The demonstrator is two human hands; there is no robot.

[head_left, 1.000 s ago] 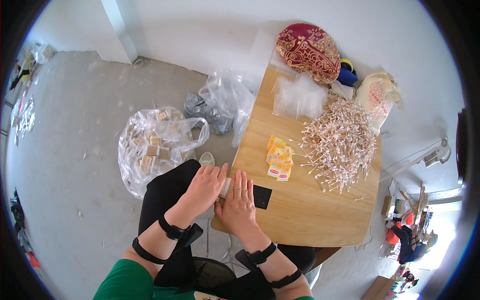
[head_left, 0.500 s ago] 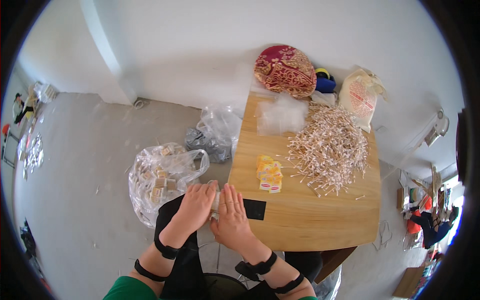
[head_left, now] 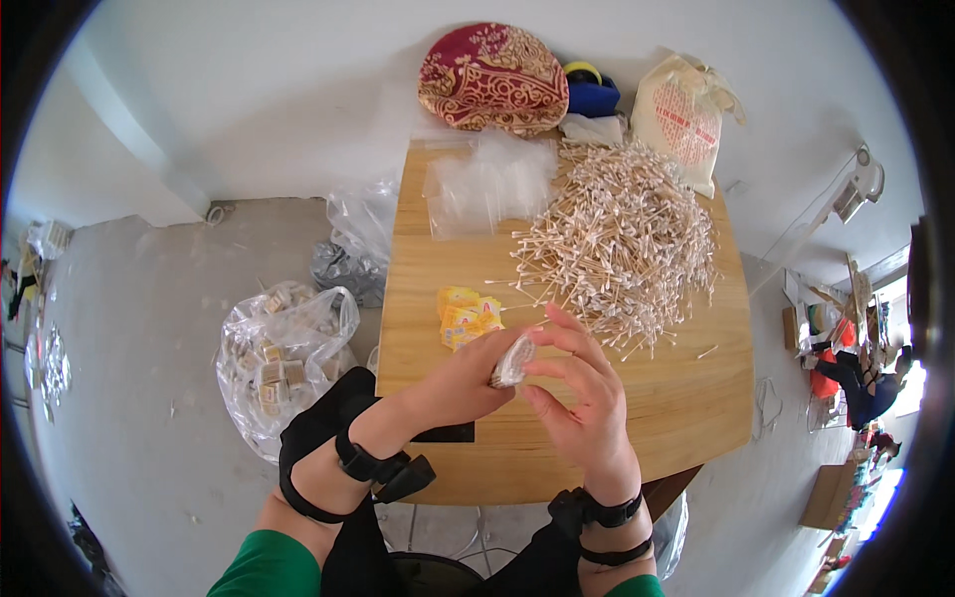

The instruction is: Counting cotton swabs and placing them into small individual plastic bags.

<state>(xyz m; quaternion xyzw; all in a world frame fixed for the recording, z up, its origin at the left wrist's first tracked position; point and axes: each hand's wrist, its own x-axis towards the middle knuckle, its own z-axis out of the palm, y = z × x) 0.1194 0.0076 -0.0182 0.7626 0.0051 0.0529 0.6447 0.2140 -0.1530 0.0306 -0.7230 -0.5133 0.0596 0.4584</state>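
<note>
My left hand (head_left: 466, 376) is closed around a small bundle of cotton swabs in clear plastic (head_left: 512, 362), above the table's near part. White tips press against the wrap at its right end. My right hand (head_left: 585, 393) is beside it, fingers apart and curved, fingertips at the bundle's end. Just beyond the left hand lie yellow-and-white printed cards (head_left: 468, 316). A large heap of loose cotton swabs (head_left: 627, 244) spreads over the right side of the wooden table (head_left: 657, 418).
Clear plastic bags (head_left: 487, 184) lie at the table's far left. Behind the heap are a red-and-gold patterned cushion (head_left: 494, 80), a blue tape dispenser (head_left: 594, 92) and a cream cloth bag (head_left: 681, 119). A plastic sack of small packs (head_left: 284, 368) stands on the floor at left.
Both hands have moved right and over the table from its left edge. Pressed together around the bundle before, they now show its end, with the right fingers spread. The view has shifted too.
</note>
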